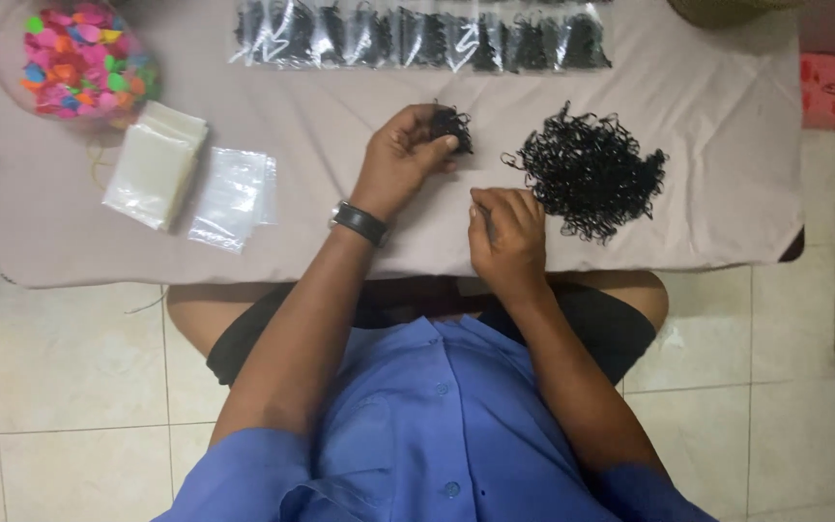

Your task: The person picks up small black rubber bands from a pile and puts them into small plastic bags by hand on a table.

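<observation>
A small bunch of black bands [452, 126] is gripped at the fingertips of the left hand [400, 155]. The right hand [506, 230] is curled shut; anything inside is hidden. Just beyond its knuckles lies the loose pile of black bands [590, 172]. Packed bags [417, 37] are cut off by the upper edge.

The basket [727, 10] at the top is cut off by the edge; the right hand [506, 232] hides its fingertips. The row of filled bags [417, 39] is too glossy to tell apart.

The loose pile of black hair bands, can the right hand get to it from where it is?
Probably yes: the right hand rests beside the pile of black bands with only bare tablecloth between.
</observation>
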